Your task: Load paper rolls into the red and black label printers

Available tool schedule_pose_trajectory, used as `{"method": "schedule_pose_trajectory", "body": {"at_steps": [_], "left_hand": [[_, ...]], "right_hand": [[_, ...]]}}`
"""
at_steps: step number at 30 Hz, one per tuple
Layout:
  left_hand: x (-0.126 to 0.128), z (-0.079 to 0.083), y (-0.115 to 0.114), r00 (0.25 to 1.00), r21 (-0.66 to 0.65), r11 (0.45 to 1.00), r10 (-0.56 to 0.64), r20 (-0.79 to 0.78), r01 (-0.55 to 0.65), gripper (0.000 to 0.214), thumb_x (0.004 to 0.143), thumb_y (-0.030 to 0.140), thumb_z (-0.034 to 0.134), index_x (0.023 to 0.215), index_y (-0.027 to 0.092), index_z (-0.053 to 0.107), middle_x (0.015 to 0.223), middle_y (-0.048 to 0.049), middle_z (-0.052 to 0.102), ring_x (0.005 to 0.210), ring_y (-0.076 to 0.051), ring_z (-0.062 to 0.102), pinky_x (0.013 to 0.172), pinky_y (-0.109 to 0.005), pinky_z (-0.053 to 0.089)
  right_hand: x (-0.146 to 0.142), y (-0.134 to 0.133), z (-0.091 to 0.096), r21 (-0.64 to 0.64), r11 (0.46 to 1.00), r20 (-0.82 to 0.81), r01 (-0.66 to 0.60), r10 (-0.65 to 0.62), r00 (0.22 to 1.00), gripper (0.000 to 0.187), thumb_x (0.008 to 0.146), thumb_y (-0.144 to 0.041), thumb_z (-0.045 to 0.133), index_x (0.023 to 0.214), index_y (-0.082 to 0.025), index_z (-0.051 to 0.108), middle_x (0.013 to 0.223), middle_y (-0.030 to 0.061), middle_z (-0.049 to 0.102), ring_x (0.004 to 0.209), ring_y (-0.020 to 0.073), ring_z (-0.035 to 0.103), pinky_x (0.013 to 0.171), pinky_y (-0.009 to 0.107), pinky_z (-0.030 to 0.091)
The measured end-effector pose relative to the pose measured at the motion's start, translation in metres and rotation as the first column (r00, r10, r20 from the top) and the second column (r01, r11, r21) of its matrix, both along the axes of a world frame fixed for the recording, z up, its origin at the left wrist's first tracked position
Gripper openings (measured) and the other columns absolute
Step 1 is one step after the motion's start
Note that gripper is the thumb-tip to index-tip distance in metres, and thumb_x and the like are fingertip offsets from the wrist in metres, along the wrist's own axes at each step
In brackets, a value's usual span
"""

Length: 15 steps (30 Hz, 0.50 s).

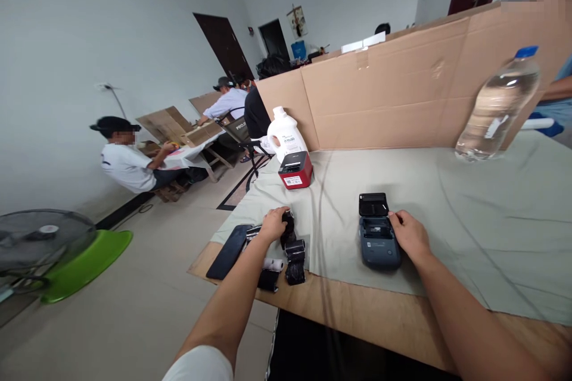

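My right hand [410, 233] rests against the right side of a small dark grey label printer [378, 239] whose lid stands open, fingers curled onto its edge. My left hand [273, 224] is closed over a black roll-like part [288, 227] at the table's left end. Beside it lie another black roll [295, 261], a small white paper roll [273, 264] and a black phone [229, 251]. All sit on a grey-green cloth [447, 202] over a wooden table [357, 321].
A red and black printer [295, 169] and a white jug [285, 133] stand at the back left, a clear water bottle [498, 107] at the back right. A cardboard wall [402, 95] runs behind. Other people sit at the far left; a fan [40, 244] stands on the floor.
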<state>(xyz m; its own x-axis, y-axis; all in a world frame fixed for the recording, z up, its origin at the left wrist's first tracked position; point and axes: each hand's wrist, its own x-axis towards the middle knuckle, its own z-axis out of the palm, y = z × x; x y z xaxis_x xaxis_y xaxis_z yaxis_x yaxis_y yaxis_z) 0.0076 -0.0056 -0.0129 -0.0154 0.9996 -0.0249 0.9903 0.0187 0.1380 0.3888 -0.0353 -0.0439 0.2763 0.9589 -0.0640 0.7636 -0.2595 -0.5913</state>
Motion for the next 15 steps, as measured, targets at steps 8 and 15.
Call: {"method": "schedule_pose_trajectory", "body": {"at_steps": [8,15], "left_hand": [[-0.005,0.018,-0.008,0.995,-0.078,0.993,-0.088,-0.046,0.085,0.056,0.071,0.004,0.051,0.121,0.026,0.062,0.114,-0.0077,0.064,0.112,-0.026,0.056,0.102,-0.042,0.039],[0.012,0.033,-0.041,0.984,-0.036,0.990,-0.138,-0.111,0.135,0.045,0.077,0.011,0.051,0.120,0.023,0.060,0.124,-0.0111,0.058,0.120,-0.030,0.047,0.103,-0.047,0.034]], "right_hand": [[0.001,0.001,-0.001,-0.001,1.000,-0.017,-0.003,0.003,1.000,0.040,0.092,-0.048,0.035,0.093,-0.022,0.065,0.080,0.0052,0.067,0.072,0.0187,0.059,0.057,0.026,0.030],[0.001,0.001,0.000,-0.004,1.000,-0.017,-0.002,0.002,1.000,0.040,0.092,-0.048,0.036,0.093,-0.022,0.067,0.077,0.0050,0.067,0.069,0.0185,0.058,0.056,0.026,0.030]]}}
